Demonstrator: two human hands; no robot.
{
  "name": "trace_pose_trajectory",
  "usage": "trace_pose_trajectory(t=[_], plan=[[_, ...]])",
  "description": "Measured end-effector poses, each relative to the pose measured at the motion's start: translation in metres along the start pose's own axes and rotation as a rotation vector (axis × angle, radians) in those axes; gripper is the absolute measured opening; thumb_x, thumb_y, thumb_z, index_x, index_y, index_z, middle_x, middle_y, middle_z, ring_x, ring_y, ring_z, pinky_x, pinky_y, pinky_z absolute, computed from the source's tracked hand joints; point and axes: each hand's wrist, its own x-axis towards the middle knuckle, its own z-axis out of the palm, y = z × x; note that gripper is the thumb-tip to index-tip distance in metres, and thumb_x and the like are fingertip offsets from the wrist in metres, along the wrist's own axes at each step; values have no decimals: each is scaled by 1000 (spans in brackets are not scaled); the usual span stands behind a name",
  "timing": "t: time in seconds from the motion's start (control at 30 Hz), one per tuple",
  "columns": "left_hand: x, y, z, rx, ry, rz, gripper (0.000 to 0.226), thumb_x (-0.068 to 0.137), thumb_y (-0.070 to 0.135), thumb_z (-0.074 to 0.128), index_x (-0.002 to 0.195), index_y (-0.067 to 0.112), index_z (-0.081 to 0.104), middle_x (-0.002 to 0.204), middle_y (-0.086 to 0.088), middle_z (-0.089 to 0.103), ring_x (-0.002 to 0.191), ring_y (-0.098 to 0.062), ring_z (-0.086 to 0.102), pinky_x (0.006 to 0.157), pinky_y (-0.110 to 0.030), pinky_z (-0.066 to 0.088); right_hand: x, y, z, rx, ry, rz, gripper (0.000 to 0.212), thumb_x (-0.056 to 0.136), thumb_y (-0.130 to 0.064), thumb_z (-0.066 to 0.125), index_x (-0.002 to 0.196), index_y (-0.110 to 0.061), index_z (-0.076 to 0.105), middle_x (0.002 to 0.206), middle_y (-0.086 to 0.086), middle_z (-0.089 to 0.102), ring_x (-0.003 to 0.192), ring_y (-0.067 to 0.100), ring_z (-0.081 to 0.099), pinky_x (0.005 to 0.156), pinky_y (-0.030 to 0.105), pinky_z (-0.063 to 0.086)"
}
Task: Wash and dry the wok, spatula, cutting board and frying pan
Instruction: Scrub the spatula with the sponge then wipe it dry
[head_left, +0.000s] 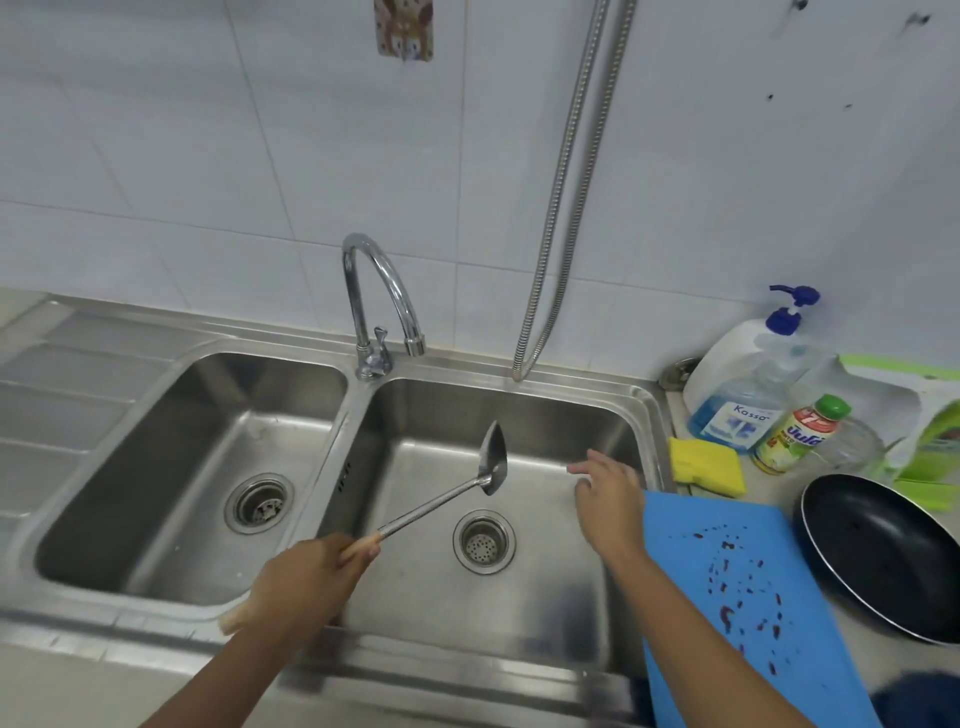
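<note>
Left hand (306, 577): fist wrapped round the spatula (441, 499) handle, blade raised over the sink (519, 410).
Right hand (605, 499): fingers spread loose, seemingly touching nothing.

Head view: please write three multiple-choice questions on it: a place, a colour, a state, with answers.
1. Where is the frying pan? A right of the cutting board B on the floor C on a stove
2. What colour is the cutting board? A green B blue C white
3. What does the left hand do? A hangs open B grips the spatula C makes an empty fist
Answers: 1 A, it lies at the board's right side; 2 B, blue with dark stains; 3 B, fingers curl round the handle.
</note>
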Motion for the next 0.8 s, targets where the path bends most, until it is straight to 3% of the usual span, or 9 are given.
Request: trace_pose_trajectory(t=[0.27,0.43,0.53,0.6,0.7,0.73,0.8], plan=[[9,-68,-29,-19,90,-19,41,90,64,39,77,29,57,70,10,61,68,-10,61,63,-30,49,0,-141,61,225,-161,-131,34,94,-9,50,123,-18,65,140,-3,53,132,17,40,100,13,18],[15,-104,-48,20,92,44,33,92,57,45,96,31,64,86,11,65,81,-9,64,67,-29,46,28,-219,98,178,-201,-242,49,93,-13,48,142,-16,46,147,-1,45,135,25,36,112,35,31],[21,-118,-56,-8,90,76,32,94,55,46,98,31,66,84,12,62,85,-10,63,66,-28,42,54,-257,118,190,-242,-162,61,93,-12,49,150,-15,28,154,2,34,139,27,28,112,37,27],[26,-125,-61,-1,86,82,31,94,55,46,102,32,65,89,12,63,90,-10,63,67,-28,39,70,-275,125,278,-237,-56,65,94,-11,50,152,-17,22,150,4,36,135,28,34,106,31,32],[38,-136,-64,42,54,96,33,94,58,43,105,34,62,96,12,65,92,-8,61,72,-27,43,82,-287,137,406,-257,10,63,95,-1,47,151,-18,25,132,-1,42,100,12,48,72,-2,35],[42,-139,-64,43,45,103,33,93,59,43,104,33,62,96,12,65,92,-8,61,73,-27,44,84,-289,140,444,-255,18,61,94,2,45,150,-18,29,132,-2,42,95,8,48,66,-1,36],[49,-146,-63,28,33,110,35,93,60,43,102,32,61,95,12,65,92,-8,61,74,-27,45,84,-290,144,468,-221,36,57,92,3,43,145,-18,38,139,3,45,102,9,48,72,7,36]])
